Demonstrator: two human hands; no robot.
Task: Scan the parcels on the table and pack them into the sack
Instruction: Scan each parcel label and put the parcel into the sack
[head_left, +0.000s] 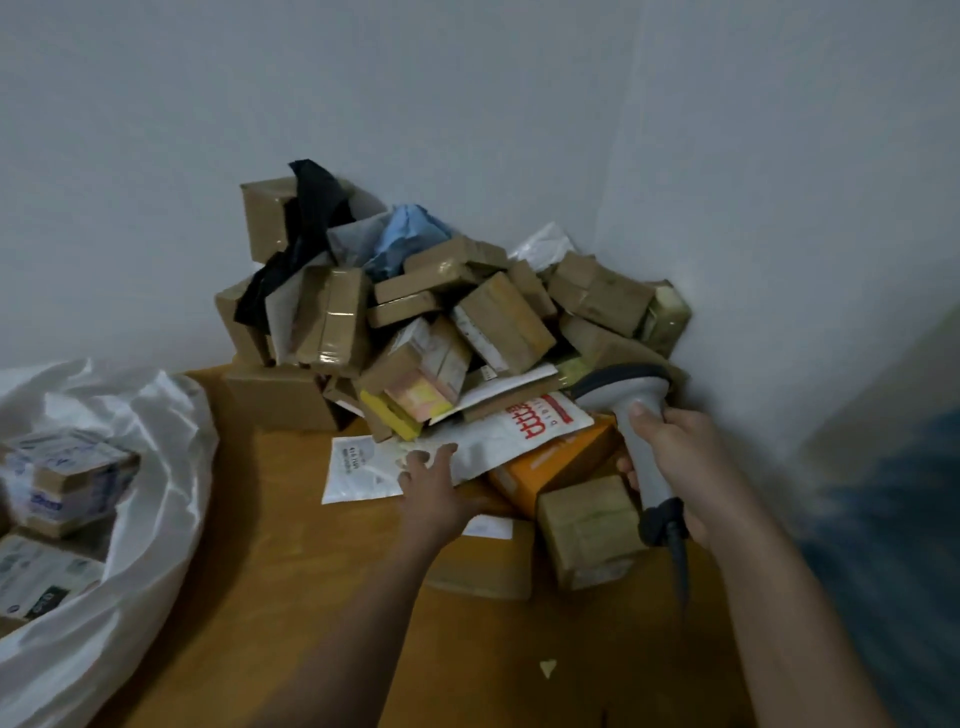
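A person stands at a wooden table (291, 571) pushed into the corner of a grey-walled room, where a heap of parcels (441, 312) — mostly brown taped cardboard boxes, with a few plastic mailers — is piled against the far right corner. The left hand (434, 488) reaches out over the tabletop, fingers straight and spread, their tips touching the near edge of a white poly mailer (498, 441) printed in red that lies at the foot of the pile. Whether the thumb has caught the mailer underneath cannot be told. The right hand (685, 462) is curled tightly around the handle of a grey barcode scanner (631, 415), its head turned toward the heap and its dark cable trailing down toward the table's near edge. Under the mailer sits an orange box (550, 467), and just beside it, nearer the person, a taped brown box (589, 530). Off the table's left edge stands a white woven sack (156, 467) with its mouth open — several labelled parcels already lie inside it.
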